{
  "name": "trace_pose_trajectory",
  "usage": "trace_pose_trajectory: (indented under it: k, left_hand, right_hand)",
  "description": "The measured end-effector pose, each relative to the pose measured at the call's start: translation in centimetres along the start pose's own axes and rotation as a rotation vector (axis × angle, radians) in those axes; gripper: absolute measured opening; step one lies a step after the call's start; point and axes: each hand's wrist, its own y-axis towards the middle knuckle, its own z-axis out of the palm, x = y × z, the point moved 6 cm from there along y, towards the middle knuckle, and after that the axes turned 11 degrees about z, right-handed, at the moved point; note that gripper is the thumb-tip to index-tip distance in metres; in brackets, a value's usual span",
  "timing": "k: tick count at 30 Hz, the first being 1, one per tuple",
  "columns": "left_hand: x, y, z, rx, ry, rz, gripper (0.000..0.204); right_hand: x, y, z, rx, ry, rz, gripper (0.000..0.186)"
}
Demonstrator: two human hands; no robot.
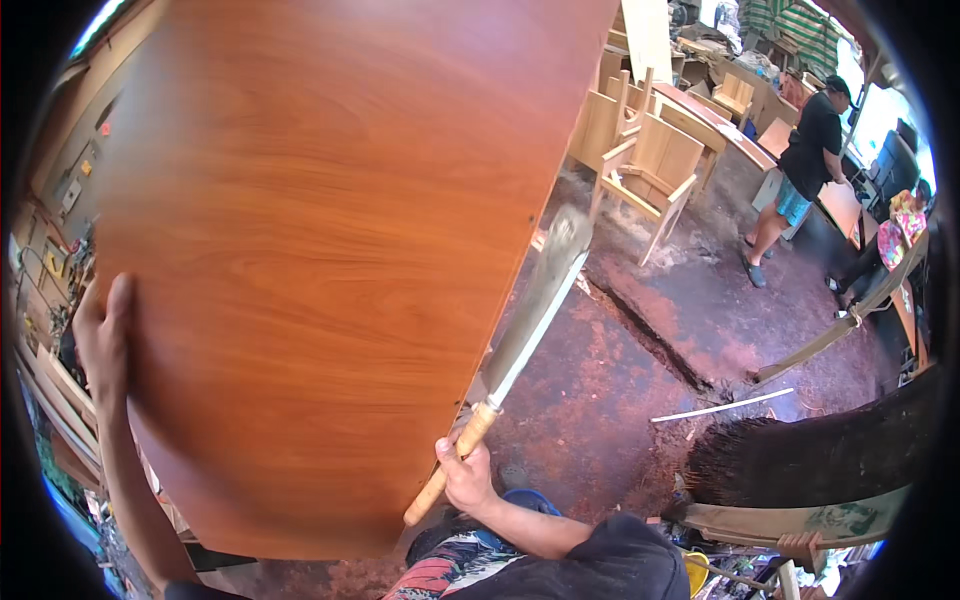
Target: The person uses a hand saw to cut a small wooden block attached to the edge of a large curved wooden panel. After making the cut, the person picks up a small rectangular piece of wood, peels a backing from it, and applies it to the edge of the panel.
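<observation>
A large wood-grain panel (340, 250), glossy reddish brown, stands tilted right in front of me and fills most of the left half. My left hand (103, 335) grips its left side, thumb on the face and the other fingers hidden behind. In my right hand (468, 478) is a long flat file (530, 315), held by its light wooden handle. Its grey blade points up and away, just beside the panel's right edge; whether it touches that edge I cannot tell. Pale dust coats the file's far end.
A wooden armchair (652, 170) stands beyond the panel, near a long table (715, 120). Another person (808, 155) stands at the far right. A groove (650, 335) and a thin white strip (722, 404) lie across the stained floor. Dark bristly material (810, 455) is close on my right.
</observation>
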Motion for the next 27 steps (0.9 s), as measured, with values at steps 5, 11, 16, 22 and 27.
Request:
trace_pose_trajectory:
  k: [5,11,16,22,27]
  left_hand:
    - [1.8,4.1,11.9,0.212,0.168,0.007,0.047]
    - [5.8,2.2,23.4,0.414,0.063,-0.027,0.051]
    - [13.1,-2.3,28.5,0.585,0.100,-0.139,0.059]
    - [21.8,-7.0,32.7,0.737,0.105,-0.241,0.078]
    - [28.4,-10.5,31.8,0.753,-0.018,-0.273,0.082]
  right_hand:
    - [-4.8,-0.7,-3.0,-0.128,0.274,0.187,0.015]
    - [-7.9,-2.2,-6.7,-0.319,0.276,0.273,0.014]
    - [-12.6,-3.0,-7.8,-0.426,0.209,0.426,0.016]
    - [-15.8,-5.7,-5.8,-0.448,0.239,0.552,0.012]
    - [-19.3,-6.8,-1.0,-0.373,0.241,0.471,0.016]
